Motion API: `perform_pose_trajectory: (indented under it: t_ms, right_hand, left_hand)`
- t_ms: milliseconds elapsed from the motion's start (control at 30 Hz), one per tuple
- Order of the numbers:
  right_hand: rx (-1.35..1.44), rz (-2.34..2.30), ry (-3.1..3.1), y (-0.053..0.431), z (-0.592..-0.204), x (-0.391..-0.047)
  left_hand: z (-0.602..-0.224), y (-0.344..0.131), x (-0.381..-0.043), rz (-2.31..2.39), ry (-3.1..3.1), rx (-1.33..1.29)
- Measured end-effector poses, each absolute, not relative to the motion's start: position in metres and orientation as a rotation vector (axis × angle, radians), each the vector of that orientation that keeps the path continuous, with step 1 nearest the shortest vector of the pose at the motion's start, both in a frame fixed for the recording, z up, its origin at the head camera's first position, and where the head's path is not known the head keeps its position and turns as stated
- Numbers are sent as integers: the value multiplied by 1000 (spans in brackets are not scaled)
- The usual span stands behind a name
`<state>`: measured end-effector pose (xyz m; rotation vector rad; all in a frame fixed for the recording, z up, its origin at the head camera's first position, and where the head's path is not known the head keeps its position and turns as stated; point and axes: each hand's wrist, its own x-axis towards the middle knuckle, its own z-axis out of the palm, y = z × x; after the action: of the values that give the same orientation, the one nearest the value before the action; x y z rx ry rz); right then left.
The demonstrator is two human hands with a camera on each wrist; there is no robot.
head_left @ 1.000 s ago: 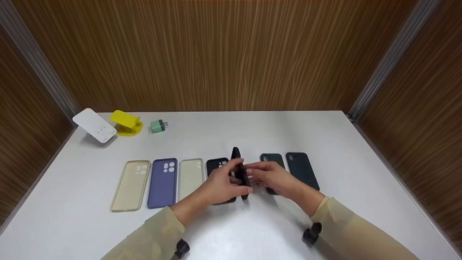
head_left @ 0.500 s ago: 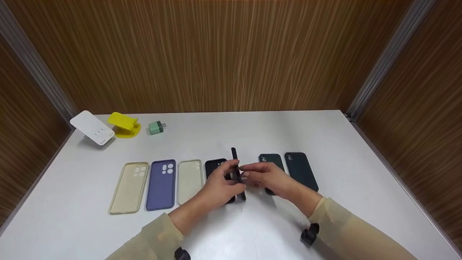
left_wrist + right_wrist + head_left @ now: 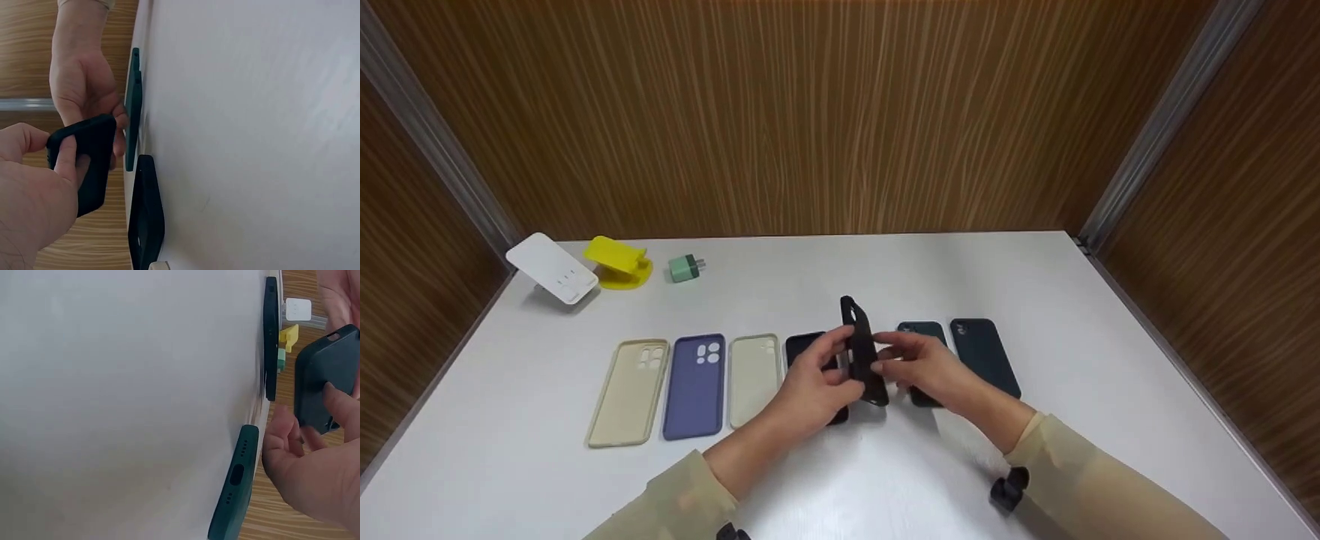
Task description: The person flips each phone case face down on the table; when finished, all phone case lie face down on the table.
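A black phone case [image 3: 861,356] is held upright on its edge above the table, its cutout side toward the top. My left hand [image 3: 810,386] grips it by the edges between thumb and fingers; the left wrist view shows fingers reaching across the hollow inside of the case [image 3: 97,143]. From the other side my right hand [image 3: 930,367] pinches it, with the thumb lying on the outer back in the right wrist view, where the case [image 3: 320,368] looks dark. Beneath the left hand lies another black case [image 3: 802,345], partly covered. A dark green case [image 3: 924,328] sits behind the right hand.
Left of the hands lie a cream case [image 3: 619,397], a purple case [image 3: 694,397] and an off-white case [image 3: 754,375]. A dark blue case [image 3: 986,356] is at the right. Farther back stand a white stand [image 3: 551,266], a yellow stand [image 3: 619,255] and a green plug [image 3: 684,268].
The held case has turned from edge-on so that its broad side now shows more. The right thumb and fingers have shifted along it. The cases on the table stay put.
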<state>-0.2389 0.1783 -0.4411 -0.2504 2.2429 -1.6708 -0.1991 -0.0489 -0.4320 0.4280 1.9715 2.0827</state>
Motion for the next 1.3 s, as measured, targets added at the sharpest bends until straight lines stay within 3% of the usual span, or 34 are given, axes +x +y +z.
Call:
perform_pose_trajectory:
  t_ms: [867, 1300]
  right_hand:
    - [-140, -1621, 2484, 186, -441, -247]
    - [-269, -1531, 2582, 190, -443, -248]
  left_hand:
    - [-449, -42, -232, 1940, 2406, 206]
    - [-458, -39, -236, 1856, 2452, 177]
